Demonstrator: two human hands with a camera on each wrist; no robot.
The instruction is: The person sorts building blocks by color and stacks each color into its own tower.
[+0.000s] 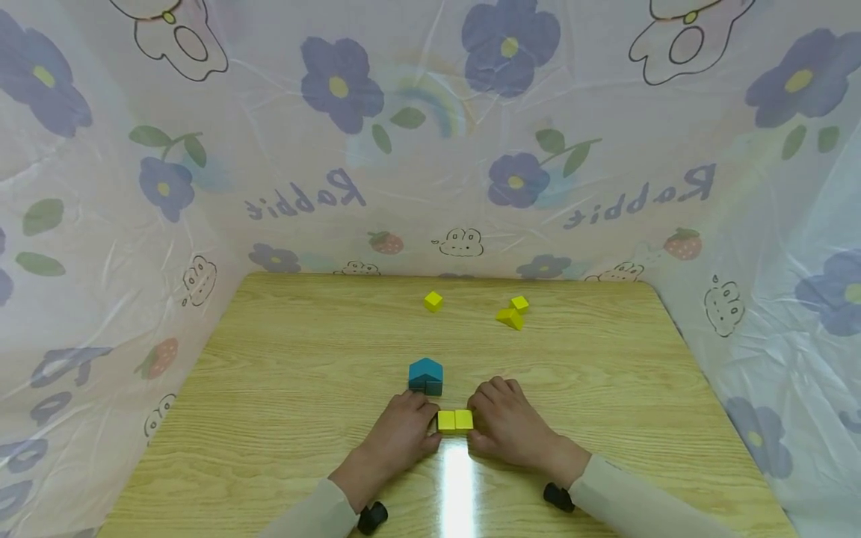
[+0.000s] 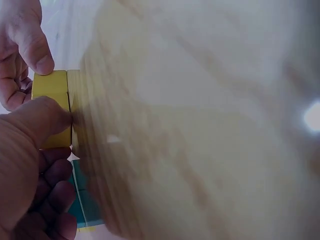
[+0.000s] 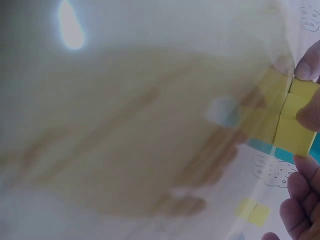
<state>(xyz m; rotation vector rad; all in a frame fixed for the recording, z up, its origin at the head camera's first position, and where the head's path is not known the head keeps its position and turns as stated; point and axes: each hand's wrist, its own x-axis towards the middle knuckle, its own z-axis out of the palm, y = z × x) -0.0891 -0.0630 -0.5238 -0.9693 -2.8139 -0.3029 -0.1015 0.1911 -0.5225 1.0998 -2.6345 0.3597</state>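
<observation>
Two yellow cubes (image 1: 455, 421) stand side by side, touching, near the middle of the wooden table. My left hand (image 1: 402, 427) pinches the left cube with its thumb on the near side and fingers behind. From the other side my right hand (image 1: 510, 423) pinches the right cube in the same way. In the left wrist view, the left thumb covers part of a yellow cube (image 2: 51, 85). Just beyond the left fingers are blue blocks (image 1: 426, 371), with a roof-shaped top; their lower part is partly hidden by the hand.
Farther back on the table (image 1: 303, 336) lie a lone yellow cube (image 1: 433, 301) and, to its right, a yellow triangular block (image 1: 510, 318) beside another small yellow cube (image 1: 519, 303). A patterned cloth (image 1: 417, 172) encloses the back and sides.
</observation>
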